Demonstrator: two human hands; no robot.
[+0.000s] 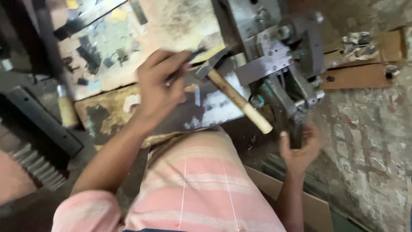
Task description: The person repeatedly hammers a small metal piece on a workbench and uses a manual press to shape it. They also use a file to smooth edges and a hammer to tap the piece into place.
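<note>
Centrally, the left hand pinches a thin dark metal strip; lower right, the right hand, fingers loosely spread, grips nothing beneath the grey steel press.

one view only, worn on the head, looking steeply down and close in over the person's own lap at the workbench. the picture sits tilted, the bench's near edge running slantwise. the metal press fills the top right; a rough wall closes the right side.
</note>
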